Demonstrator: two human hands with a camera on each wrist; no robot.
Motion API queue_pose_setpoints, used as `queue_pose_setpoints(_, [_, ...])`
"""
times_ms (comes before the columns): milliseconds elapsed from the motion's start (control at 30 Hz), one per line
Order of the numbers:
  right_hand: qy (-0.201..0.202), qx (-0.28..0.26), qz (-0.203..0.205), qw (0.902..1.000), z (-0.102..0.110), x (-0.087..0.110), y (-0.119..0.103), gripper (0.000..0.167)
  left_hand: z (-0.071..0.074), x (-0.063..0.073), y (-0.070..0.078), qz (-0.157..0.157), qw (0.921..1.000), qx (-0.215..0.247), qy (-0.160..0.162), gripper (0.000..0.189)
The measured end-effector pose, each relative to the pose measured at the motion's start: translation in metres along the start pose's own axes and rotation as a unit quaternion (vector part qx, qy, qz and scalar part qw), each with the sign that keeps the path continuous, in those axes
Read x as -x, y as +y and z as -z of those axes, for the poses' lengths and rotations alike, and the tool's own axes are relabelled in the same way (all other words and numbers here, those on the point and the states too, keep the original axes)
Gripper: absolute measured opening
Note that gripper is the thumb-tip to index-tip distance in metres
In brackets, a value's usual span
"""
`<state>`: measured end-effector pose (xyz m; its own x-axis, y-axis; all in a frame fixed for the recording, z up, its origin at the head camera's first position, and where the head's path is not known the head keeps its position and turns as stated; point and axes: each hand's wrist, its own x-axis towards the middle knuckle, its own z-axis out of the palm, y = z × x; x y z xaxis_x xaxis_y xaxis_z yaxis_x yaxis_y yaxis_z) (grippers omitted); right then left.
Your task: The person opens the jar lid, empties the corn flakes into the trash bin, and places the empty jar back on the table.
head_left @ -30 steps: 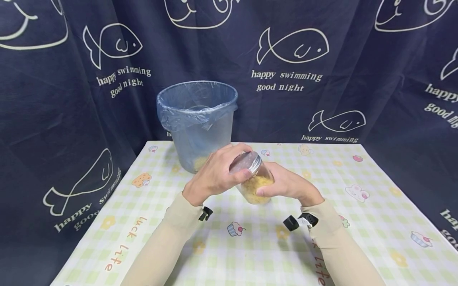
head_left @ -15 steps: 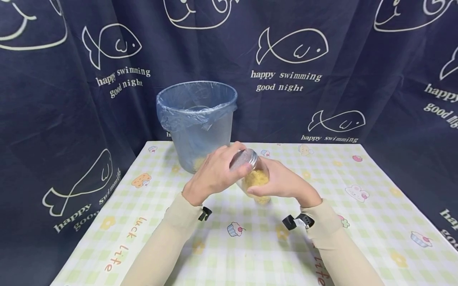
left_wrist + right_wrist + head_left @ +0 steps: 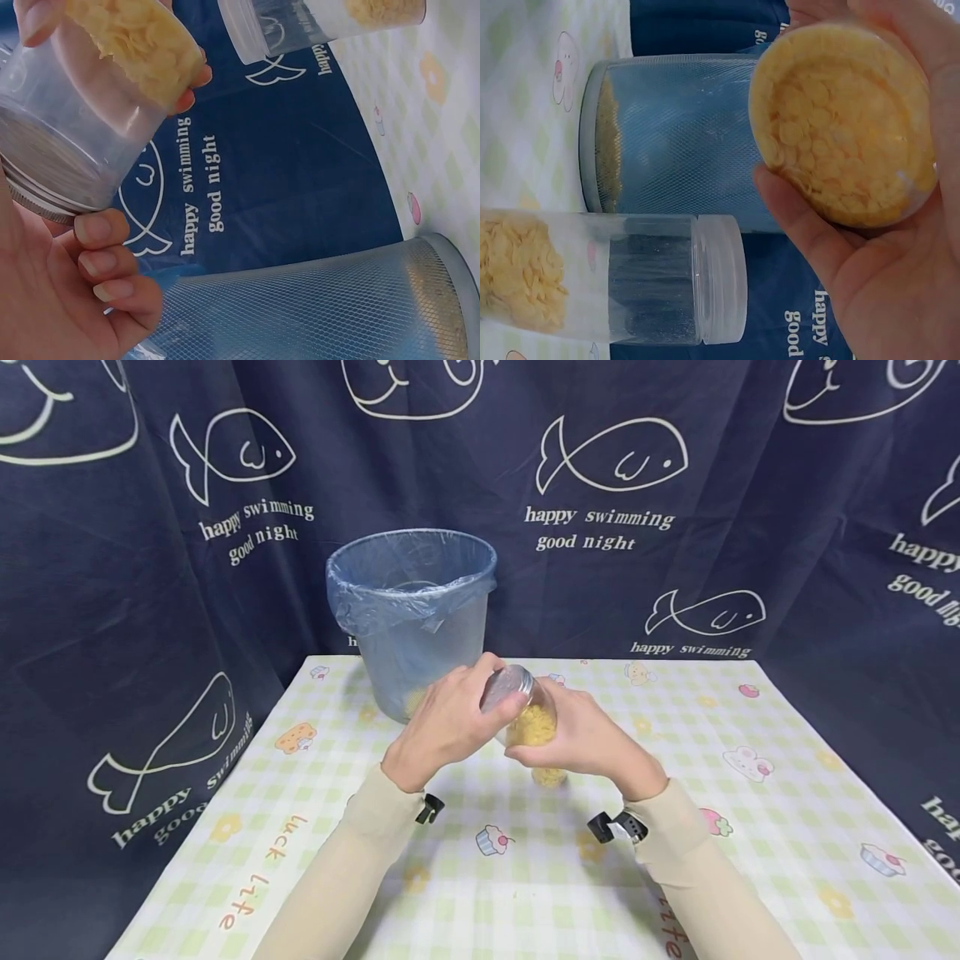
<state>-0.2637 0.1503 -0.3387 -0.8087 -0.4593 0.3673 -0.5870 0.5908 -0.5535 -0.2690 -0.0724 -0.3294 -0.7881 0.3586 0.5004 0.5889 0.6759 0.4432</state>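
A clear jar (image 3: 536,725) with yellow flakes in it is held tilted above the table, its silver screw lid (image 3: 507,687) up and to the left. My left hand (image 3: 447,714) grips the lid, thumb and fingers around its rim. Around the jar's body my right hand (image 3: 588,735) is wrapped, and the jar's flake-filled base (image 3: 840,124) faces the right wrist camera. A second clear jar (image 3: 652,277) with a white lid (image 3: 724,279) and similar flakes stands upright on the table; in the head view only its bottom (image 3: 550,777) shows below my right hand.
A mesh waste bin (image 3: 442,643) lined with a blue plastic bag (image 3: 420,606) stands at the back left, just beyond my left hand. The table wears a green-and-white checked cloth (image 3: 517,902). A dark blue printed curtain (image 3: 480,468) hangs behind and at both sides.
My right hand has shifted slightly left and turned around the jar, and the jar has moved a little up and left. More of the second jar's bottom shows. My left hand keeps its grip.
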Motion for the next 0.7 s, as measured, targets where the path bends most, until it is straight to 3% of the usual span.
queue_pose_setpoints(433, [0.022, 0.024, 0.003, 0.9995, -0.0037, -0.0012, -0.0012, 0.070, -0.0025, -0.0006, -0.0004, 0.021, 0.9991, -0.037, 0.006, 0.064])
queue_pose_setpoints(700, [0.011, -0.003, -0.006, 0.9999, 0.0008, 0.0000, 0.0017, 0.069, -0.0010, 0.0003, -0.0014, 0.011, 0.9993, -0.034, 0.002, 0.061])
